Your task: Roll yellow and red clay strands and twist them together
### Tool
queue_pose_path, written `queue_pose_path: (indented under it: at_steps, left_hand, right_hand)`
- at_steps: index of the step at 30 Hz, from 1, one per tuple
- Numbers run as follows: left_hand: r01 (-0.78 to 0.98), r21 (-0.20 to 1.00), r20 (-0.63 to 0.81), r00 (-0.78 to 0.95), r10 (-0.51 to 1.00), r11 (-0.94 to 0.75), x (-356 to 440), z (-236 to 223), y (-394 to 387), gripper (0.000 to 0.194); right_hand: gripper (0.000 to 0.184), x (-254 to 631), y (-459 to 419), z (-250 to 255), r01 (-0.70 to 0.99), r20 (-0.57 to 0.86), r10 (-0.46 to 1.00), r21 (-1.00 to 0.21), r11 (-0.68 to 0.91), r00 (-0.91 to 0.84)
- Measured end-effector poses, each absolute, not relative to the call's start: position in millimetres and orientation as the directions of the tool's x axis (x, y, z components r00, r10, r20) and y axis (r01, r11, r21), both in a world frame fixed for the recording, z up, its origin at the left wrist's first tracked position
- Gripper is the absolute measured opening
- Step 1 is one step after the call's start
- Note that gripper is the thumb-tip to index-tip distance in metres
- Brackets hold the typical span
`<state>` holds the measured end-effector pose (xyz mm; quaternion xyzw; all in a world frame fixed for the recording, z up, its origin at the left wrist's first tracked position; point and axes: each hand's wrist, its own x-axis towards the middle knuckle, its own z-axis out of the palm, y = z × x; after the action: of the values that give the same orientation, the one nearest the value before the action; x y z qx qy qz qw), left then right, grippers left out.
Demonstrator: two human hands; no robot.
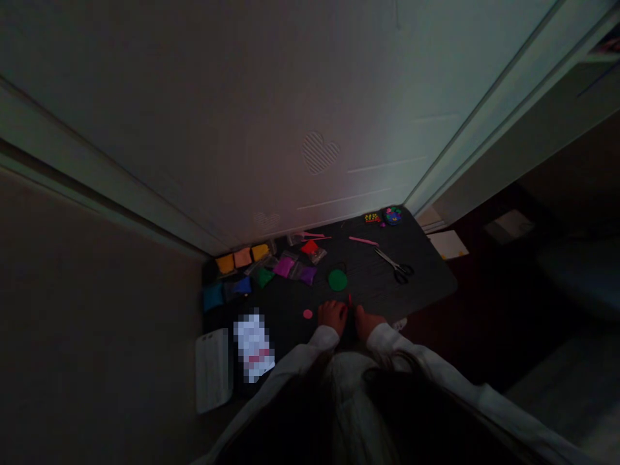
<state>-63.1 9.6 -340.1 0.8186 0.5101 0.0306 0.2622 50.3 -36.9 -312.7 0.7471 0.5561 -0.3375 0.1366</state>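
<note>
At the near edge of the dark table, my left hand [332, 316] is closed, its fingers curled. My right hand [369, 321] is close beside it, also closed, with the thumb side facing the left. A thin red strip [349, 300] sticks up in the narrow gap between the two hands; dim light hides which fingers grip it. Just left of my left hand lies a small pink disc [307, 314]. Beyond the hands is a larger green disc [338, 279]. Black-handled scissors [394, 265] lie to the right, below a pink stick-like tool [363, 241].
Bags of coloured clay [285, 265] spread over the left half of the table [426, 274]. A lit, blurred-out screen [254, 347] and a pale board [213, 370] lie at the near left. Small colourful pieces [392, 215] sit at the far right corner. A wall [271, 161] rises behind.
</note>
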Motion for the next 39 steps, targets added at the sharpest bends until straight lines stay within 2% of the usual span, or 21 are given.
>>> queue_pose_path:
  at_steps: [7,12,17,20,23,27,30,34,39]
  left_hand:
    - [0.821,0.461,-0.201,0.468,0.861,-0.338,-78.1,-339.6,16.4,0.02]
    - [0.838,0.439,-0.197,0.442,0.875,-0.324,-87.6,-335.4,19.1,0.017]
    - [0.844,0.477,-0.199,0.374,0.906,-0.244,-91.5,-326.9,29.7,0.023]
    - [0.816,0.57,-0.221,0.263,0.939,-0.094,-91.2,-324.5,48.7,0.024]
    - [0.788,0.615,-0.235,0.209,0.949,-0.022,-85.3,-328.1,71.5,0.03]
    - [0.788,0.611,-0.287,0.133,0.949,0.074,-70.7,-338.3,91.9,0.04]
    - [0.802,0.584,-0.332,0.092,0.939,0.128,-63.5,-345.4,96.8,0.035]
    - [0.818,0.556,-0.365,0.083,0.927,0.146,-64.1,-351.3,97.3,0.021]
    - [0.827,0.557,-0.348,0.146,0.926,0.079,-68.8,-354.7,99.4,0.02]
  right_hand:
    - [0.024,79.0,-45.7,-317.7,0.866,-0.531,0.818,-0.277,-0.415,0.222]
    - [0.025,124.7,-33.5,-328.6,0.819,-0.455,0.824,-0.288,-0.495,0.338]
    - [0.03,152.6,-11.1,-327.4,0.83,-0.344,0.862,-0.292,-0.475,0.372]
    - [0.036,152.1,7.6,-322.9,0.86,-0.267,0.914,-0.336,-0.384,0.304]
    - [0.035,140.8,32.4,-325.3,0.868,-0.269,0.95,-0.421,-0.263,0.158]
    - [0.038,123.0,66.5,-335.9,0.849,-0.328,0.944,-0.492,-0.191,0.022]
    - [0.039,117.9,84.1,-340.5,0.843,-0.37,0.927,-0.519,-0.145,-0.068]
    - [0.029,120.3,94.3,-341.1,0.845,-0.405,0.903,-0.524,-0.103,-0.142]
    - [0.022,122.1,95.3,-339.4,0.846,-0.421,0.888,-0.528,-0.074,-0.186]
